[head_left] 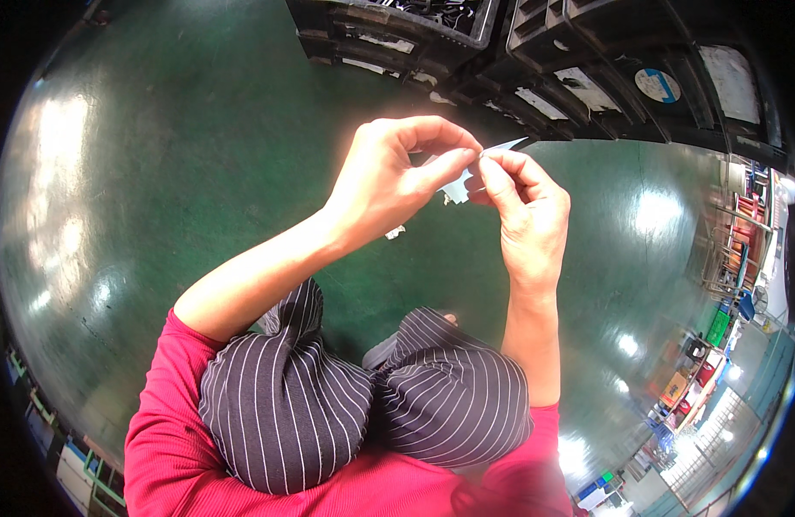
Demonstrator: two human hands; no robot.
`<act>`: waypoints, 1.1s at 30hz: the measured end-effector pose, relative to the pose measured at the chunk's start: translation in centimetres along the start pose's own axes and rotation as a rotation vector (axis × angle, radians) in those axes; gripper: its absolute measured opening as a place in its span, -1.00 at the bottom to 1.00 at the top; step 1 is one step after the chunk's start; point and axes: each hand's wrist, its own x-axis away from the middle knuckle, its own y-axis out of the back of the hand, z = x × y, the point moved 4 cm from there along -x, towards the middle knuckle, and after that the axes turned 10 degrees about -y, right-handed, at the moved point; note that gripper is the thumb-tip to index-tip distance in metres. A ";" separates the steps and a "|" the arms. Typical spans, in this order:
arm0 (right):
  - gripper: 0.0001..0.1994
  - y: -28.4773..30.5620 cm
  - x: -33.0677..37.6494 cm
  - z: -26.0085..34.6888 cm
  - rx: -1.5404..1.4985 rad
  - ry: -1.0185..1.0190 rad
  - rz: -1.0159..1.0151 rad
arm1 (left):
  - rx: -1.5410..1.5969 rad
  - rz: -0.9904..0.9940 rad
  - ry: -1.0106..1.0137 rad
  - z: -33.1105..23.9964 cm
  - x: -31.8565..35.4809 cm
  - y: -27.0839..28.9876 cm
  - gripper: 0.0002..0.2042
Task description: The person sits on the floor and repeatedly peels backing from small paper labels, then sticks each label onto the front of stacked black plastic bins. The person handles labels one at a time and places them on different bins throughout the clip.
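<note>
Both hands are raised above the knees (363, 396) and the green floor (182, 146). A small pale strip (479, 168) is pinched between thumb and forefinger of the left hand (389, 177) and the right hand (522, 215), each grip clamped on it. Peeling or separating appears under way; a slow, steady pull is judged necessary. Black crates (518, 52) stand beyond.

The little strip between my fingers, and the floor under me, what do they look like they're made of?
The strip, pinched by left hand and right hand, looks like thin paper or film: pale blue-white, flat, with a sharp pointed end. The floor looks like painted or epoxy-coated concrete: seamless dark green, with glossy reflections of the lights.
</note>
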 end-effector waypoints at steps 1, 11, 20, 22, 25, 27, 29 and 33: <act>-0.87 0.0 0.0 0.0 0.003 -0.001 -0.002 | 0.009 0.000 -0.003 0.0 0.0 0.0 -0.82; -0.87 0.1 -0.2 -0.3 0.012 -0.001 -0.012 | 0.066 0.008 0.013 0.4 -0.1 -0.1 -0.82; -0.88 0.2 -0.3 -0.5 0.032 0.017 -0.029 | 0.036 0.009 0.010 0.6 -0.1 -0.3 -0.80; -0.88 0.3 -0.2 -0.5 0.054 0.020 -0.042 | 0.007 0.007 -0.002 0.4 -0.1 -0.3 -0.80; -0.88 0.3 -0.2 -0.5 0.086 0.023 -0.065 | -0.033 0.003 -0.020 0.0 -0.2 -0.3 -0.82; -0.87 0.3 -0.2 -0.5 0.094 0.041 -0.070 | -0.040 -0.002 -0.042 -0.1 -0.3 -0.4 -0.82; -0.87 0.3 -0.2 -0.7 0.099 0.040 -0.070 | -0.054 -0.006 -0.054 -0.1 -0.2 -0.3 -0.83; -0.87 0.2 -0.2 -0.6 0.104 0.031 -0.073 | -0.068 -0.006 -0.058 -0.2 -0.2 -0.3 -0.83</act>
